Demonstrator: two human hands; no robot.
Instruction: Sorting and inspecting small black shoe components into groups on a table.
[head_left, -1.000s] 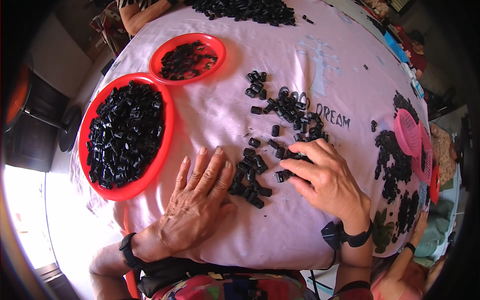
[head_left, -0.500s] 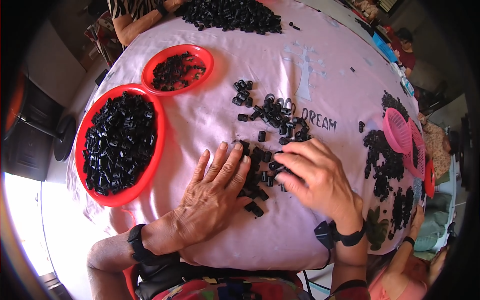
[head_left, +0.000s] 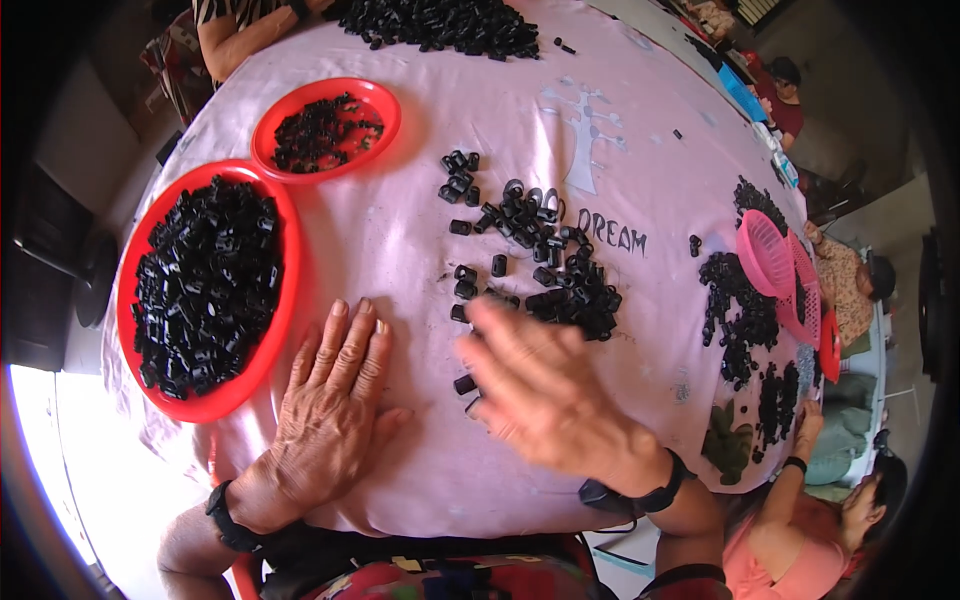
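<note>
While the pink-covered counter [head_left: 405,250] fills the frame's middle, a big red tray [head_left: 290,250] sits left; left hand [head_left: 325,425] lies flat, lower left-center; right hand [head_left: 550,400] is blurry, can't tell if gripping, by small black pieces [head_left: 590,300] near center.

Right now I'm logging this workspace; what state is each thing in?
Cloth: creased.
Big tray: heaped with black parts.
Small tray: partly filled, red bottom showing.
Loose parts: on the cloth, some clustered, some apart.
Left hand: open, back up, on the cloth.
Right hand: blurred, grip unclear.
</note>
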